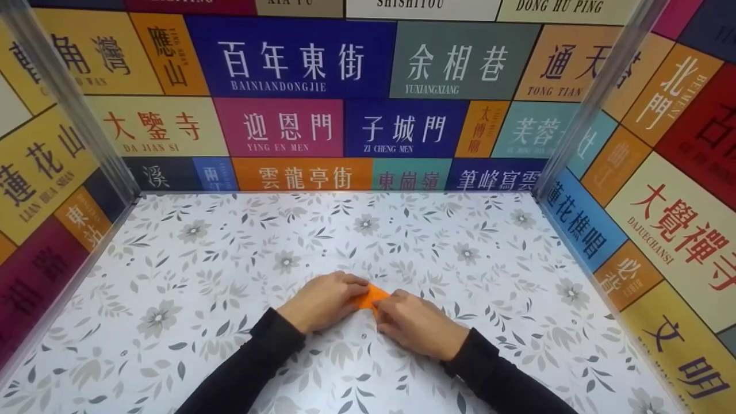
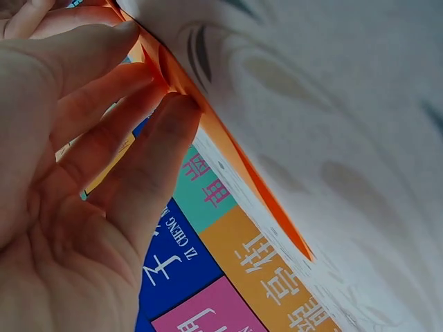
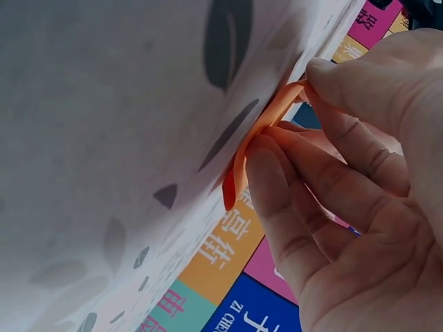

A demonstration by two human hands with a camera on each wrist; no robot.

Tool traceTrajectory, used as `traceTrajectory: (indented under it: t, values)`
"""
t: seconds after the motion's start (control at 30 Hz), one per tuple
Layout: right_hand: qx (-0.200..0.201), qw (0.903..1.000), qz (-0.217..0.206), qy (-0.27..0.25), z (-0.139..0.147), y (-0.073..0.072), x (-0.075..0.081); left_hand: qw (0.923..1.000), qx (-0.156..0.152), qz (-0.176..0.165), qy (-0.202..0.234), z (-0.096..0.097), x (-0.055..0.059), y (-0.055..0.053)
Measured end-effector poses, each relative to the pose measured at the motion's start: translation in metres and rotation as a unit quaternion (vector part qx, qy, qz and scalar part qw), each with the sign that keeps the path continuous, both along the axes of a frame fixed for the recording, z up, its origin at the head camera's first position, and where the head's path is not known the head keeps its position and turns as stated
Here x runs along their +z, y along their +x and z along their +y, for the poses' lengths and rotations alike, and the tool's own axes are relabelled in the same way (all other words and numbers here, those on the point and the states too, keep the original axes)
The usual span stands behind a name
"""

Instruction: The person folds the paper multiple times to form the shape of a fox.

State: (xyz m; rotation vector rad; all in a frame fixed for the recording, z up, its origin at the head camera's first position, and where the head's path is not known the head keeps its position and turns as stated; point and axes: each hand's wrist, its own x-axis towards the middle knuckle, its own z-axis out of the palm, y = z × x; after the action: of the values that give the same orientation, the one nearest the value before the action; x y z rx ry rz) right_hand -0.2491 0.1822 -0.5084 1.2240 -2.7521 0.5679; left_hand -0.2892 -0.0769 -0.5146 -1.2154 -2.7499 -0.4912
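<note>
A small piece of folded orange paper [image 1: 372, 295] lies on the floral tabletop between both hands, mostly covered by fingers. From the left, my left hand [image 1: 323, 302] rests its fingertips on the paper. In the left wrist view those fingers [image 2: 156, 162] reach out fairly straight to the paper, and layers of the orange paper [image 2: 266, 197] stand slightly apart. On the other side, my right hand [image 1: 422, 325] has its fingers bent over the paper's right part. The right wrist view shows its thumb [image 3: 332, 83] and forefinger pinching an edge of the orange paper [image 3: 266, 124].
The white tabletop [image 1: 230, 322] has a grey flower and leaf pattern. Upright panels of colourful blocks with Chinese characters [image 1: 287, 57] stand at the back, left and right. Clear edge strips [image 1: 592, 92] run along the corners.
</note>
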Motion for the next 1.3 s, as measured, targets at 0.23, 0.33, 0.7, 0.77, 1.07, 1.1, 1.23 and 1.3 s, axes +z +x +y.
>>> traceTrajectory:
  t: [0.23, 0.33, 0.7, 0.77, 1.07, 1.1, 1.23, 1.3]
  values:
    - [-0.001, 1.0, 0.008, 0.003, -0.0012, -0.0016, 0.0003, 0.9999, 0.011, 0.002, -0.005, -0.0003, 0.0006, 0.0007]
    - [0.0, 0.9999, 0.01, 0.002, -0.0015, -0.0025, 0.0003, 0.9999, 0.014, 0.0, -0.006, -0.0003, 0.002, 0.0012]
    - [0.004, 1.0, 0.003, 0.001, -0.0036, -0.0035, 0.0009, 0.9998, 0.011, 0.013, -0.013, -0.0023, 0.0015, 0.0011]
    - [0.004, 1.0, 0.001, 0.001, -0.0043, -0.0035, 0.0011, 0.9998, 0.014, 0.008, -0.015, -0.0027, 0.0018, 0.0011]
    - [-0.004, 1.0, -0.002, 0.003, -0.0049, -0.0016, 0.0009, 0.999, 0.029, -0.008, -0.034, -0.0015, 0.0023, 0.0001]
    - [-0.004, 1.0, -0.003, 0.003, -0.0048, -0.0013, 0.0009, 0.9989, 0.029, -0.01, -0.035, -0.0011, 0.0024, 0.0002]
    - [-0.007, 0.9999, -0.011, 0.001, -0.0035, 0.0, 0.0006, 0.9988, 0.027, -0.02, -0.035, 0.0005, 0.0027, 0.0007]
    - [-0.009, 0.9999, -0.014, 0.0, -0.0026, 0.0005, 0.0001, 0.9989, 0.025, -0.024, -0.031, 0.0016, 0.0021, 0.0008]
